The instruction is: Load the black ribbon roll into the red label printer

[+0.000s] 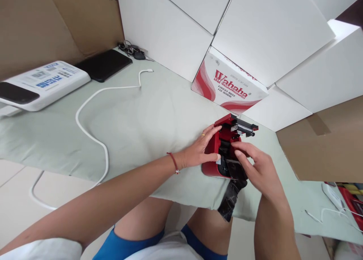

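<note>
A small red label printer (210,170) stands near the front edge of the cloth-covered surface with its lid (225,119) raised. Black rollers and a metal strip show on the lid. My left hand (200,149) grips the printer's left wall, thumb and fingers apart along the rim. Inside the body sits a dark roll, partly hidden by my fingers. Black ribbon (227,201) comes out over the front and hangs crumpled past the table edge. At the right side of the opening, my right hand (256,165) pinches the ribbon with thumb and fingers; the exact grip is partly hidden.
A white Wahaha carton (229,86) leans by stacked white boxes (272,33) behind the printer. To the left lie a white power bank (45,84), black phone (104,65), keys (132,50) and a white cable (93,137). A cardboard box (326,139) stands right.
</note>
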The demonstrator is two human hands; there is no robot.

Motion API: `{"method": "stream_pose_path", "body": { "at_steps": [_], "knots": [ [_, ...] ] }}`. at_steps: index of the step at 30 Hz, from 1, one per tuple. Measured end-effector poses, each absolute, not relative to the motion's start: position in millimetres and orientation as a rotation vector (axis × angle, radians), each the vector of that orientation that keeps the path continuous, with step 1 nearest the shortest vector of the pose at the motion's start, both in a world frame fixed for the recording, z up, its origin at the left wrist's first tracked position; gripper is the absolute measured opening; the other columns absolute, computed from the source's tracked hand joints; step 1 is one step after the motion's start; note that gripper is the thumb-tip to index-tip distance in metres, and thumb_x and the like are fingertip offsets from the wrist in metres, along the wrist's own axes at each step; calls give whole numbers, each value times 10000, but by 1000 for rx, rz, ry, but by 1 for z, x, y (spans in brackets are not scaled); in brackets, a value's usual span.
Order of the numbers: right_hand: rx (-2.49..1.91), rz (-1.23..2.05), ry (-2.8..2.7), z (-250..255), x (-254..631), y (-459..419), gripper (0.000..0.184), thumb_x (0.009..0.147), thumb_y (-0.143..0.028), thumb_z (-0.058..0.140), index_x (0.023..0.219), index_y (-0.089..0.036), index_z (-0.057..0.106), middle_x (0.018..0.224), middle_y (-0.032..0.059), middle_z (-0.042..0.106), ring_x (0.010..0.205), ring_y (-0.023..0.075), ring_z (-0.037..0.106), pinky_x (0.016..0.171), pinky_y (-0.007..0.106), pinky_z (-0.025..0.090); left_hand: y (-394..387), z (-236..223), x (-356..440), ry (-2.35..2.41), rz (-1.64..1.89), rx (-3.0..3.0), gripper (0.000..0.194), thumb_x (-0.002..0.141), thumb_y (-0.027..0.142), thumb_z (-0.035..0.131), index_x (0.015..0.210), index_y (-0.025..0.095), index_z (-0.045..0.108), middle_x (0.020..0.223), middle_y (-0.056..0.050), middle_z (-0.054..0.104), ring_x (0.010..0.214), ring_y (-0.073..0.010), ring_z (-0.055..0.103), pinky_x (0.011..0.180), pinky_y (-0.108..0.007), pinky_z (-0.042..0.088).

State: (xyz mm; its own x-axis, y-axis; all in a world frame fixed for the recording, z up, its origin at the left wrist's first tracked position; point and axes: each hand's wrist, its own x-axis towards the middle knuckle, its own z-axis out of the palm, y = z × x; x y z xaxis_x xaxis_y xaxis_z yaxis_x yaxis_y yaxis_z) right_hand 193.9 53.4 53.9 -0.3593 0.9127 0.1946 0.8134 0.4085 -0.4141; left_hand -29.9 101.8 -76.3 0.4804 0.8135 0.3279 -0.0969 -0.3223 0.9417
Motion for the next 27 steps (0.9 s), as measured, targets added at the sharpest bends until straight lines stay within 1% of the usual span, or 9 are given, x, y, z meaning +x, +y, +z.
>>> {"method": "stream_pose_path", "body": {
  "at_steps": [3, 8, 11, 14, 17, 20, 22, 25, 27],
  "knots": [
    [-1300, 166, -2260, 38, 199, 11, 235, 1087, -226, 630, 1266, -285, 770, 1275, 67, 836, 1156, 239, 778, 1016, 429, 625, 101, -76, -31, 646, 1060, 1662, 1031, 943, 579, 785, 1772, 310, 235, 1890, -145, 142, 1779, -399, 49, 1437, -669, 107],
    [-1247, -83, -2209, 1, 194, -28, 476, 1046, -113, 652, 1491, -278, 674, 1446, 126, 765, 1278, 276, 730, 1064, 508, 619, 100, -73, -30, 703, 1182, 1668, 856, 1039, 645, 630, 1751, 315, 288, 1868, -126, 237, 1765, -356, 165, 1452, -599, 143],
    [-1246, -134, -2142, -10, 190, -35, 517, 1031, -62, 643, 1502, -274, 666, 1459, 134, 751, 1309, 271, 715, 1088, 509, 614, 107, -59, -27, 863, 1341, 1615, 755, 1093, 677, 485, 1710, 258, 368, 1808, -148, 359, 1725, -318, 290, 1446, -545, 198],
    [-1222, -135, -2123, -13, 189, -37, 542, 1023, -34, 629, 1507, -276, 660, 1414, 126, 773, 1293, 265, 727, 1114, 525, 606, 125, -36, -21, 968, 1459, 1594, 706, 1127, 647, 391, 1651, 180, 460, 1741, -175, 464, 1673, -284, 393, 1429, -490, 247],
    [-1220, -102, -2100, -16, 189, -36, 547, 1032, -49, 618, 1515, -301, 659, 1372, 107, 794, 1267, 265, 736, 1102, 535, 615, 145, -15, -11, 992, 1447, 1512, 653, 1138, 630, 358, 1574, 186, 556, 1722, -142, 528, 1653, -273, 431, 1411, -483, 279],
    [-1224, -60, -2070, -18, 189, -35, 541, 1038, -69, 609, 1513, -321, 666, 1383, 92, 793, 1277, 262, 731, 1100, 523, 617, 152, -8, -3, 936, 1340, 1453, 734, 1126, 709, 284, 1281, 152, 737, 1401, -145, 777, 1394, -312, 678, 1296, -515, 454],
    [-1220, -47, -2065, -20, 188, -36, 550, 1040, -68, 597, 1523, -324, 658, 1391, 90, 790, 1288, 261, 729, 1110, 524, 612, 145, -11, -2, 921, 1323, 1487, 765, 1108, 753, 299, 1110, 159, 781, 1202, -124, 838, 1239, -314, 742, 1221, -511, 522],
    [-1221, -78, -2053, -25, 187, -39, 578, 1039, -55, 585, 1546, -329, 631, 1408, 103, 773, 1303, 274, 717, 1114, 550, 606, 126, -21, -11, 854, 1347, 1586, 717, 1122, 720, 318, 1133, 203, 815, 1260, -104, 843, 1274, -294, 748, 1249, -503, 501],
    [-1236, -117, -2018, -28, 187, -41, 584, 1032, -53, 595, 1544, -332, 630, 1425, 111, 751, 1316, 282, 695, 1110, 560, 603, 114, -29, -19, 794, 1343, 1756, 674, 1136, 681, 328, 1139, 240, 838, 1312, -89, 843, 1370, -293, 725, 1353, -541, 375]
  ]
}}
